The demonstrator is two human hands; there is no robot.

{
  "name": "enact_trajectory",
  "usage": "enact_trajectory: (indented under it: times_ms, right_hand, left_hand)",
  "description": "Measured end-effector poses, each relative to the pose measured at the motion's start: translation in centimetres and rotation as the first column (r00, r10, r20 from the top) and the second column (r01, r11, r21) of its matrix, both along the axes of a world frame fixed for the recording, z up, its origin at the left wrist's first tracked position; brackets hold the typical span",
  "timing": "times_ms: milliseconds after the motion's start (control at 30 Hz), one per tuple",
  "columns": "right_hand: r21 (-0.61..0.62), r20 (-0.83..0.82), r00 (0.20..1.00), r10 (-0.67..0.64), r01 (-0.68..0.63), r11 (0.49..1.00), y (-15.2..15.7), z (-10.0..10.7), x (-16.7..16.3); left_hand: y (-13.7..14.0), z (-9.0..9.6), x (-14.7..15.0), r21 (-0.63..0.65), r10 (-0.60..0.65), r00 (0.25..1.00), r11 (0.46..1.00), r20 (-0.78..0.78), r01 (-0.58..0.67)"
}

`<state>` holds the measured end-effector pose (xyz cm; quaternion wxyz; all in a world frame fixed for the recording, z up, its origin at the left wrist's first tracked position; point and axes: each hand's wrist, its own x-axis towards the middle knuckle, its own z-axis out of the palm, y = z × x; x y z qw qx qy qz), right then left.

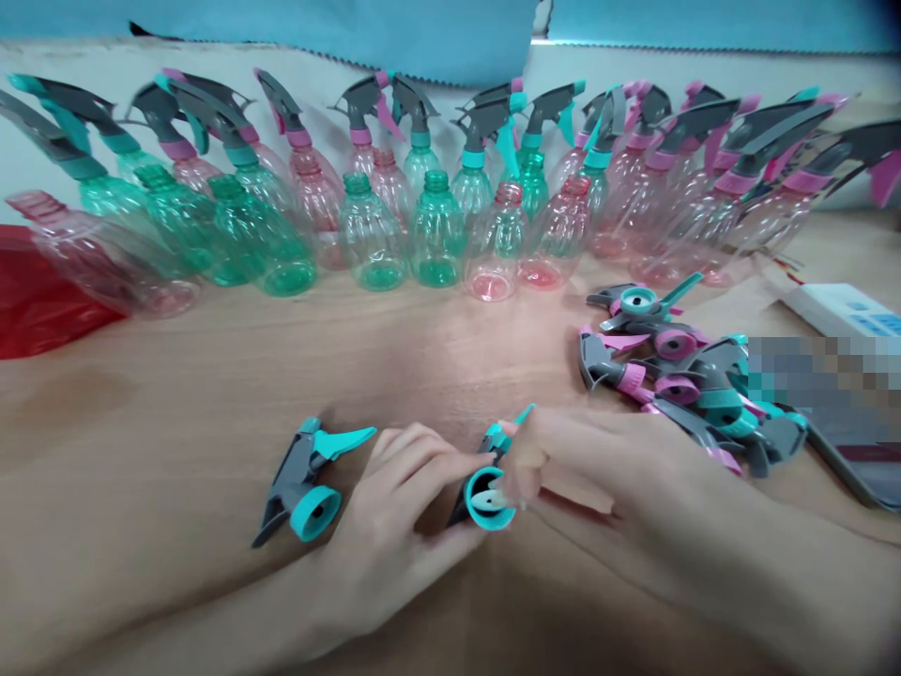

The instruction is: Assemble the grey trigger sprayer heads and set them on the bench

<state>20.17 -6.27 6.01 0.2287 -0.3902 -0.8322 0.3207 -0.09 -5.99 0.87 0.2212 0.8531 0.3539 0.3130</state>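
Note:
Between my hands is a grey and turquoise trigger sprayer head (491, 522), its round collar facing me. My left hand (404, 502) grips it from the left, thumb below and index finger across the top. My right hand (598, 465) is closed at its right side, with fingertips at the collar's opening. Something pale shows inside the collar, too small to make out. The trigger's turquoise tip sticks up beside my right fingers. Another grey and turquoise sprayer head (299, 488) lies on the table, left of my left hand.
Several pink and green clear bottles (436, 235) stand across the back, many with sprayer heads fitted. A pile of loose sprayer heads (714, 394) lies at right, beside a phone-like device (855, 460) and a white box (845, 310). A red plastic bag (49, 300) is at left.

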Motion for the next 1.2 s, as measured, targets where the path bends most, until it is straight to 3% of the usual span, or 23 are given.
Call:
enact_trajectory:
  times_ms: [133,300,500,733,1000,1200]
  right_hand:
    - [0.07,0.015,0.986,0.165,-0.166,0.984,0.0,0.0,-0.1]
    - [0.233,0.059,0.989,0.134,-0.144,0.962,0.4,0.2,-0.3]
    - [0.17,0.095,0.984,0.15,-0.164,0.972,0.1,0.3,0.1]
    - [0.183,0.264,0.963,0.055,-0.106,0.977,-0.6,-0.2,0.5]
    - [0.292,0.211,0.977,0.036,-0.098,0.952,-0.8,0.4,-0.2]
    - [0.356,0.143,0.986,0.091,-0.137,0.924,-0.6,-0.6,-1.1]
  left_hand:
    - [0.0,-0.2,-0.1,0.004,0.008,1.0,1.0,-0.011,-0.008]
    - [0.0,-0.2,-0.1,0.0,0.01,1.0,1.0,-0.014,-0.01]
    - [0.1,-0.2,0.0,0.026,0.003,1.0,1.0,-0.004,-0.003]
    - [0.0,-0.2,0.0,0.059,0.009,1.0,0.998,0.0,-0.009]
    - [0.0,-0.3,-0.2,0.1,-0.04,0.999,0.994,0.01,0.039]
    - [0.0,-0.7,-0.6,0.118,-0.05,0.999,0.992,0.008,0.049]
